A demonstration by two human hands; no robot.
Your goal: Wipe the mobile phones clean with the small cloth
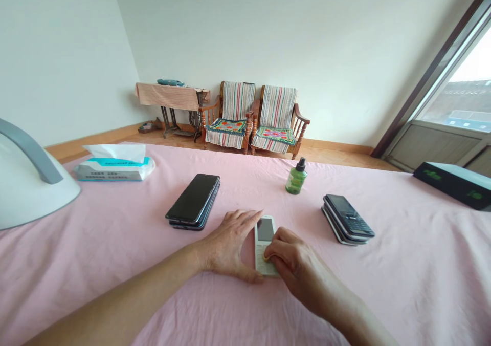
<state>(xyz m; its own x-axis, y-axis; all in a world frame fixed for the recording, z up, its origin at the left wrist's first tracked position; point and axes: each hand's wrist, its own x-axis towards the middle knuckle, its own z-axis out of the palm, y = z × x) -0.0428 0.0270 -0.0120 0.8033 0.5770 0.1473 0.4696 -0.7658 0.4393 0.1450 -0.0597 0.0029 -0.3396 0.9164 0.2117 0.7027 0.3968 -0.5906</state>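
A white keypad phone (264,258) lies face up on the pink cloth, its dark screen at the far end. My left hand (227,246) spans its left side, index fingertip at the top edge and thumb at the bottom, gripping it in place. Over the keys, my right hand (293,256) is closed in a pinch. A small yellowish bit shows at those fingertips, too hidden to name. To the left sits a stack of black smartphones (195,200). On the right, a dark keypad phone (349,215) tops another stack.
A green bottle with a black cap (296,178) stands beyond the phone. A tissue pack (115,168) and part of a white and grey appliance (30,182) occupy the left. A black box (454,185) lies at the far right. Two chairs (238,103) stand behind the table.
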